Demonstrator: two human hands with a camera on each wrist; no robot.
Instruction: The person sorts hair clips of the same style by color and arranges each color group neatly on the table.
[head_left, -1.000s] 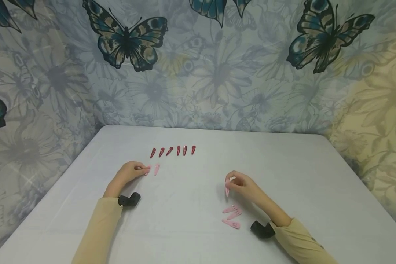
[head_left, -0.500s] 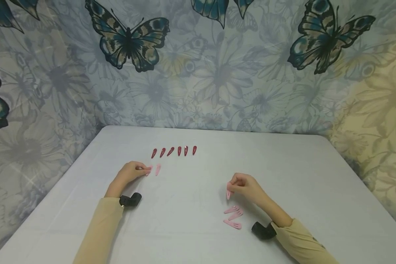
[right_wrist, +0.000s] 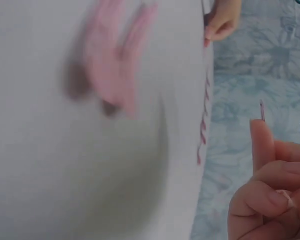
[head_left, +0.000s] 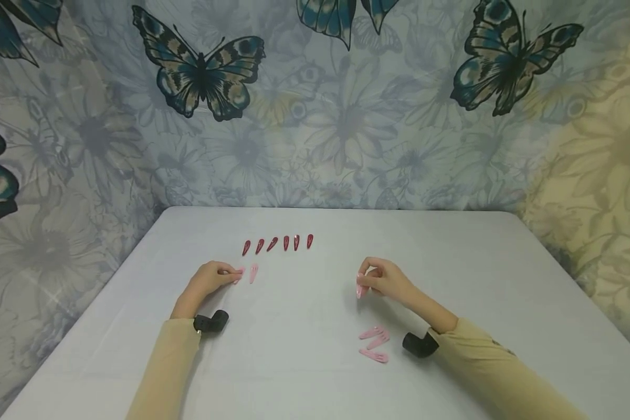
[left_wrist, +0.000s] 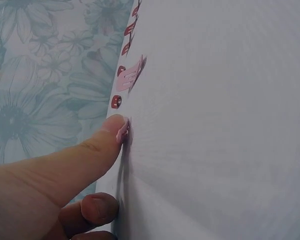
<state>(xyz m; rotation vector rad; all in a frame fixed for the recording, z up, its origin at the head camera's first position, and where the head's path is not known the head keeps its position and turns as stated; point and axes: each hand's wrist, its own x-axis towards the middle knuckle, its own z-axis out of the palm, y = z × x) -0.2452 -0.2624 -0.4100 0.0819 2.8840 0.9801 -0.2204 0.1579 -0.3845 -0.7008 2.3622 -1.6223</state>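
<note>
My left hand (head_left: 210, 279) rests low over the white table and pinches a pink snap hair clip (head_left: 240, 273) lying there. In the left wrist view the thumb (left_wrist: 97, 145) covers most of that clip. Just right of it lies another pink hair clip (head_left: 254, 273). Raised above the table at right of centre, my right hand (head_left: 384, 280) holds one more pink hair clip (head_left: 359, 290) between thumb and finger, narrow end down. Only a thin edge of this held clip (right_wrist: 262, 110) shows in the right wrist view.
A row of several red hair clips (head_left: 286, 243) lies beyond the pink ones. Three loose pink clips (head_left: 373, 355) lie together below my right hand. The white table (head_left: 304, 373) ends at a wall (head_left: 346, 146) patterned with butterflies and flowers.
My right hand has moved forward, away from the loose pink clips, with its hair clip still held. The left hand stays at its clip beside the other pink one.
</note>
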